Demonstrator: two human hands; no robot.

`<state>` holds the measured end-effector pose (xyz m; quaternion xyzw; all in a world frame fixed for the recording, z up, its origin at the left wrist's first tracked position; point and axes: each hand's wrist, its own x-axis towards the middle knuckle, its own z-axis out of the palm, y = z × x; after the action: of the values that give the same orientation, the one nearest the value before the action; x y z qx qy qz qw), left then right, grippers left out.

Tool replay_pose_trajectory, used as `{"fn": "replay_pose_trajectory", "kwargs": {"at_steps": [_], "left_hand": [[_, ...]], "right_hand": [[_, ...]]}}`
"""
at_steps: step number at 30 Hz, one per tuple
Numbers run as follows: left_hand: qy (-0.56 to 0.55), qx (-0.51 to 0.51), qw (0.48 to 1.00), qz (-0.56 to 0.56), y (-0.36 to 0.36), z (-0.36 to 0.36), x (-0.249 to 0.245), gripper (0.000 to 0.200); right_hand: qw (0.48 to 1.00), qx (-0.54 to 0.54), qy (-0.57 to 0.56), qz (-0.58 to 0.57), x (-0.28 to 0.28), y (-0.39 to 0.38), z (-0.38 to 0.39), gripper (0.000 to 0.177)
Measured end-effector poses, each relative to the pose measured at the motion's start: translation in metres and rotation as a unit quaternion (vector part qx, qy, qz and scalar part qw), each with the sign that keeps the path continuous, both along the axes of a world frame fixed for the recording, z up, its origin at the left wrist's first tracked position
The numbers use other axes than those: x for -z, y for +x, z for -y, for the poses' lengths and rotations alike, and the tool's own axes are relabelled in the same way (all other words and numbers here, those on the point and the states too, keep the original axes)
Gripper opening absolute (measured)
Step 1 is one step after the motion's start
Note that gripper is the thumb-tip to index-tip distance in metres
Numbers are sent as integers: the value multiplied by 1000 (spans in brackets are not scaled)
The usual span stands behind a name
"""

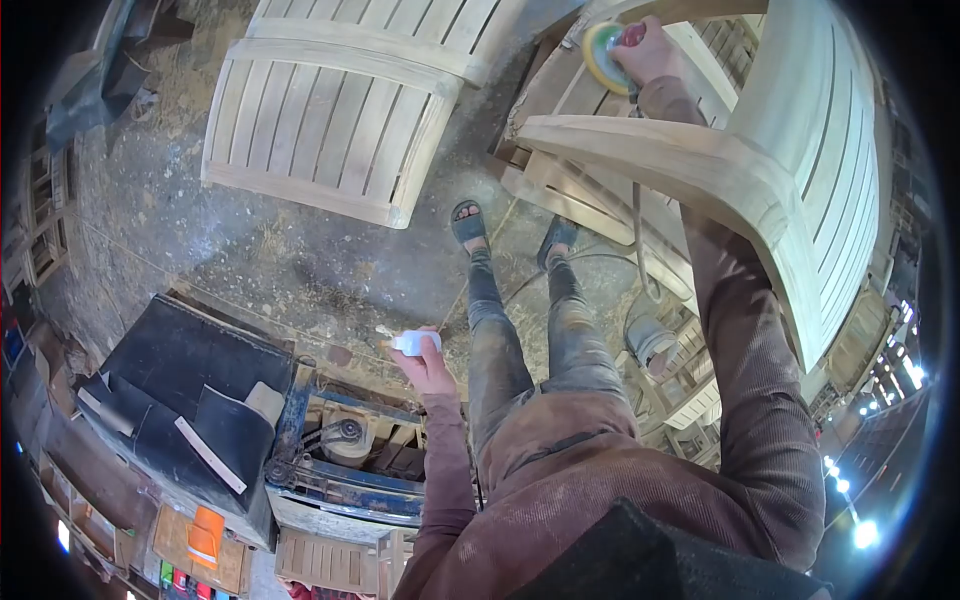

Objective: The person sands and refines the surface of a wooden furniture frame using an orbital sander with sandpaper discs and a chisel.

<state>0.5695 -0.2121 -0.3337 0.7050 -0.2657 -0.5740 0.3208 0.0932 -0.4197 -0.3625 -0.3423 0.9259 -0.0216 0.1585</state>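
A small white bottle with a narrow nozzle is in my left hand, its fingers wrapped round the body, low over the floor beside my leg. My right hand reaches through the frame of a slatted wooden chair, under its curved armrest. It grips a round sander with a yellow-green rim and a red top, held near the seat slats. A hose hangs below the right forearm.
A second slatted wooden piece stands ahead on the stained floor. At the lower left are a dark box with black sheets on it and a blue-framed machine. An orange object lies behind it. A hose crosses near my sandals.
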Motion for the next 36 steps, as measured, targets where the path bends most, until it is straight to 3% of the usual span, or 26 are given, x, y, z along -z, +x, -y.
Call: {"fn": "replay_pose_trajectory", "kwargs": {"at_steps": [2,11,15,23,32,36], "left_hand": [[-12,9,1000,-5,0,3,2,37],[-50,23,998,-22,0,5,8,36],[-31,-3,999,-24,-2,6,-4,34],[16,-38,999,14,4,-13,-9,32],[-16,-29,998,47,7,-22,-28,24],[-17,-56,998,28,9,-21,-39,32]], "right_hand": [[999,-4,-48,-19,-4,22,-12,47],[998,-1,-65,-14,14,-13,-16,44],[996,-27,-77,24,-17,12,-68,52],[974,20,-210,-85,-15,-57,-138,50],[987,-3,-148,-65,-20,-72,-35,49],[990,-7,-134,-49,-20,-71,-39,48]]}}
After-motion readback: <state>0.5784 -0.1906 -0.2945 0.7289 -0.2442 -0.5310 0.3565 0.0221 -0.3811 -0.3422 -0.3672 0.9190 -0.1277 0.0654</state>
